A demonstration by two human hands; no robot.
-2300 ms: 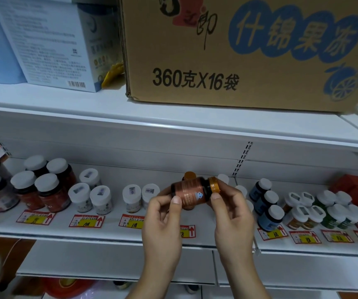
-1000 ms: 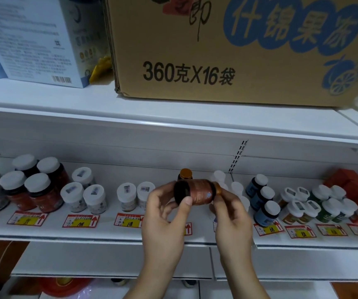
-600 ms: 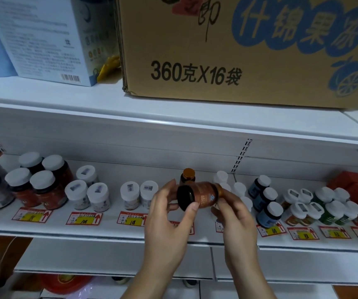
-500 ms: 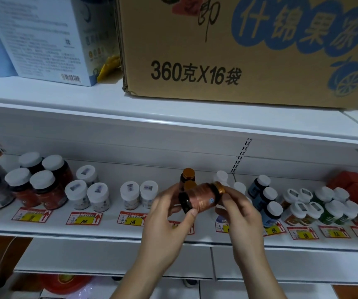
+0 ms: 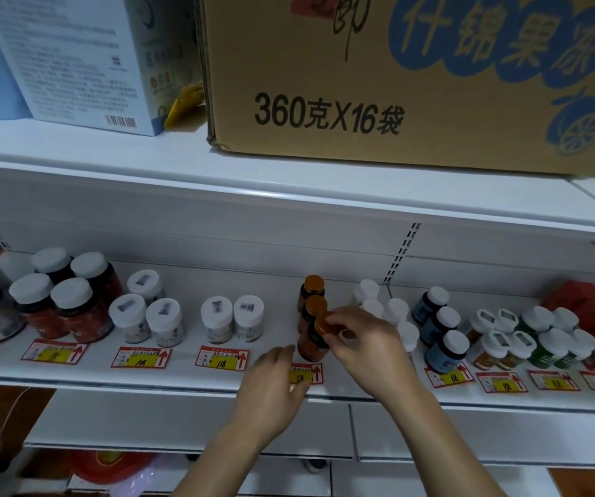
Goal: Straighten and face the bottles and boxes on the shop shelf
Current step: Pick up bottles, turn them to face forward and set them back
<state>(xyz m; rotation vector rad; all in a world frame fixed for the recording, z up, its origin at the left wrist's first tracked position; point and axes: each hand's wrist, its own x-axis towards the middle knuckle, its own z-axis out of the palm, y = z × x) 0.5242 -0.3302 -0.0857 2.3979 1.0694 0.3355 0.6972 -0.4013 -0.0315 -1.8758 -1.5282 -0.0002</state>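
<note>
Bottle, amber with an orange cap [image 5: 313, 340], stands upright near the shelf's front edge [image 5: 167, 383], behind a price tag [image 5: 306, 374]. My left hand [image 5: 271, 385] hovers just beside it, fingers relaxed, holding nothing. My right hand [image 5: 367, 347] pinches its cap. Two matching bottles [image 5: 312, 295] line up behind it, toward the shelf's back. I judge the setting-down step in hand; next calls for turning the label forward, then letting go.
</note>
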